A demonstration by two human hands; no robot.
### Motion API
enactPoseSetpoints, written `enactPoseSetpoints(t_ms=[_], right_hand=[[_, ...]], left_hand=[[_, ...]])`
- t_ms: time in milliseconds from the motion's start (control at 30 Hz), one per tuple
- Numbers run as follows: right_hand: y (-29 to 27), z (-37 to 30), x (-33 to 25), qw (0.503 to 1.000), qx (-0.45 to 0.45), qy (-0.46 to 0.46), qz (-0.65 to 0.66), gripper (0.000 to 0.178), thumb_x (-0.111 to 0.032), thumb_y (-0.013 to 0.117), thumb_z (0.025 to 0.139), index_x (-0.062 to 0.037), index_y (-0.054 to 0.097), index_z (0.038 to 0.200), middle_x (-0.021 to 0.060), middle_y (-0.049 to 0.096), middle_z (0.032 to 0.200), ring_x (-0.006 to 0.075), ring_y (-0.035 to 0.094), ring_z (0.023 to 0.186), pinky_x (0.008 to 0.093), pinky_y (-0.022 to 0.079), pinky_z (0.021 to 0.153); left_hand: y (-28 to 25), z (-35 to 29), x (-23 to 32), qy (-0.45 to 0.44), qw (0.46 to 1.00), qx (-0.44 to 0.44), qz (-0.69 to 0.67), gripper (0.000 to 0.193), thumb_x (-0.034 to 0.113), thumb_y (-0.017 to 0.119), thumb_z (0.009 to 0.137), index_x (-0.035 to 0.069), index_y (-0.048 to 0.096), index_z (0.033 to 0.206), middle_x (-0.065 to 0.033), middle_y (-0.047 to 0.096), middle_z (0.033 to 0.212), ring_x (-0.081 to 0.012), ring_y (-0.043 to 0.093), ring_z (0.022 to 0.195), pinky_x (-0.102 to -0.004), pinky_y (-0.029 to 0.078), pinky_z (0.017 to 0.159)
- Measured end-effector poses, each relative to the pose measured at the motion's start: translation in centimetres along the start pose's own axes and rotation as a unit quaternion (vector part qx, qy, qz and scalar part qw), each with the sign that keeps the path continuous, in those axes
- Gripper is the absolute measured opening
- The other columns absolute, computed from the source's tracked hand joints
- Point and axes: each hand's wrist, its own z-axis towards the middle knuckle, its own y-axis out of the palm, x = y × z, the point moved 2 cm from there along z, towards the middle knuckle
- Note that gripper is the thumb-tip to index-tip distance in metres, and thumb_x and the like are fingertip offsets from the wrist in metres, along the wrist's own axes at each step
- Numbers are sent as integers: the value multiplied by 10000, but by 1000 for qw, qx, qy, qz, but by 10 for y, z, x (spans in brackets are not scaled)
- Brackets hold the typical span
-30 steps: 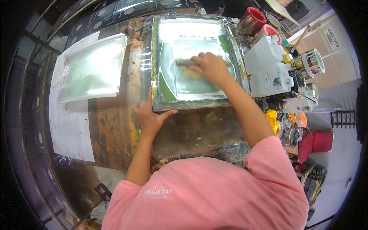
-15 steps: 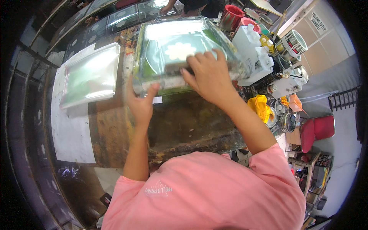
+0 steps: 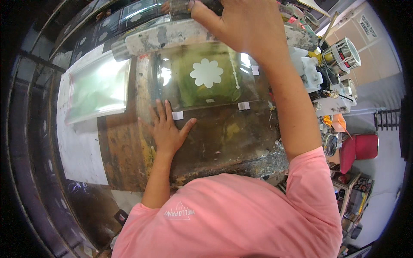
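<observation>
At the top of the view, my right hand grips the raised screen printing frame; its fingertips are cut off by the picture's edge. A dark bar, probably the squeegee handle, shows by my right thumb. Below the frame lies a clear plastic sheet on the brown worktable, with a pale flower shape and a greenish patch on it. My left hand rests flat with fingers spread at the sheet's near left corner, beside a small white tab. It holds nothing.
To the left, a stack of clear plastic sheets lies on white paper. Paint cans and white plastic jugs crowd the right side. Racks with flower-printed sheets stand beyond. A red chair is at far right.
The frame has swung up and away, uncovering the plastic sheet. My right hand has risen with it. My left hand has let go of the frame's edge and now lies flat on the table.
</observation>
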Motion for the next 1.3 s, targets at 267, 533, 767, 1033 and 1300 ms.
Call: enactPoseSetpoints(t_ms=[267, 533, 767, 1033, 1300], right_hand=[[-3, 10, 3, 1000, -8, 15, -10, 376, -400, 604, 921, -65, 768, 881, 157, 705, 754, 343, 694, 778, 496, 448, 775], [-3, 16, 5, 999, -7, -2, -36, 447, -430, 613, 914, -12, 715, 796, 189, 700, 756, 376, 688, 775, 509, 451, 791], [0, 15, 6, 999, -21, 33, -33, 418, -424, 647, 896, -27, 684, 768, 181, 687, 758, 378, 682, 774, 509, 471, 784], [3, 14, 9, 998, -26, 14, -53, 459, -469, 635, 959, -43, 761, 1072, 175, 727, 922, 369, 664, 851, 444, 445, 848], [5, 8, 9, 997, -24, 7, -73, 463, -464, 626, 969, -31, 759, 1060, 185, 728, 941, 373, 670, 879, 442, 451, 848]], left_hand=[[-46, 45, 21, 52, 946, 161, -275, 883, 589, 704, 928, -94, 525, 1458, -275, 539, 1508, -407, 525, 1378, -535, 365, 1159], [-115, 79, -26, -20, 888, 202, -412, 596, 128, 757, 929, -38, 553, 1464, -181, 783, 910, -160, 725, 769, -306, 551, 718], [-133, 84, -159, -91, 861, 247, -436, 635, 36, 705, 864, -23, 548, 1476, -141, 777, 890, -133, 728, 788, -260, 549, 710], [-115, 132, -296, -179, 901, 260, -298, 656, 93, 709, 815, -2, 583, 1452, -243, 774, 1004, -260, 775, 938, -337, 577, 856], [-71, 87, -260, -127, 934, 335, -6, 637, 345, 650, 1004, 60, 491, 1550, -248, 351, 1656, -396, 318, 1552, -561, 231, 1250]])
